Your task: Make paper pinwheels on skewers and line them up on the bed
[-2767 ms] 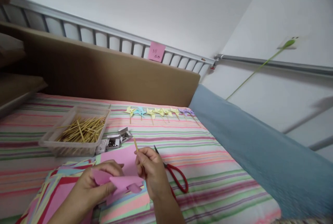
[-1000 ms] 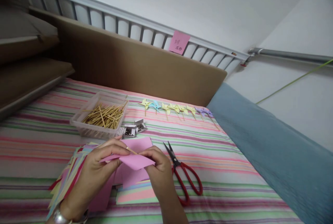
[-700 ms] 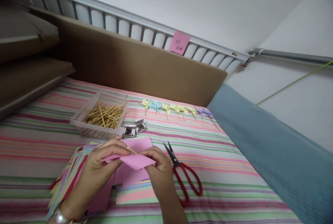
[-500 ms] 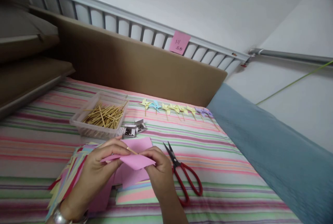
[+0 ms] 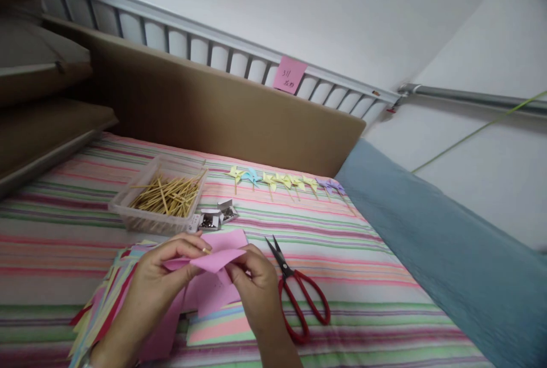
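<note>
Between my two hands is a partly folded pink paper pinwheel, its corners bent up. My left hand pinches its left side between thumb and fingers, near the pale tip of a thin wooden stick. My right hand has its fingers closed on the right side of the paper; the rest of the stick is hidden by paper and fingers. Below lie loose pink sheets and a fanned stack of coloured paper strips. Red-handled scissors rest partly open, right of my right hand.
A clear plastic box full of wooden sticks stands behind my left hand, beside small boxes of metal pins. Finished pinwheels line the back of the striped cloth, before a cardboard panel.
The right side of the pink paper has been turned over the stick, covering most of it. My right hand has shifted slightly down. The view has moved a little.
</note>
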The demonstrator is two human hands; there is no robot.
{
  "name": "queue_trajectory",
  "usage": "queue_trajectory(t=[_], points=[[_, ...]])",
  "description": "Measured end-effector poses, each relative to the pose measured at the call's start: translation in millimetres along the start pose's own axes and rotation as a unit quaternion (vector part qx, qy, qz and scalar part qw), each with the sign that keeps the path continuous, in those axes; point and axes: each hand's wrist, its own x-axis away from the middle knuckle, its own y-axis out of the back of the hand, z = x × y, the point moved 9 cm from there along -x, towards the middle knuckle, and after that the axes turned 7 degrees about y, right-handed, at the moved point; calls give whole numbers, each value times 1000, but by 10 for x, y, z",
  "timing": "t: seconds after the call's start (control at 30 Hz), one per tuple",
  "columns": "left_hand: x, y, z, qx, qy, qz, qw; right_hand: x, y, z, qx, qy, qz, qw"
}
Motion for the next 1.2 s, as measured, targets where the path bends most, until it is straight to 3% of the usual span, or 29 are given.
queue_trajectory(t=[0.4,0.9,1.1,1.2], points=[[-1,77,302,36,75,-16,996,0,-8,-22,-25,7,-32,999],[-19,85,282,38,89,-45,994,5,-25,-6,-24,10,-32,999],[-37,187,391,107,143,-94,979,11,-23,-311,-27,-58,29,998],[-47,315,383,137,161,-147,966,1,86,-469,45,-79,52,994]])
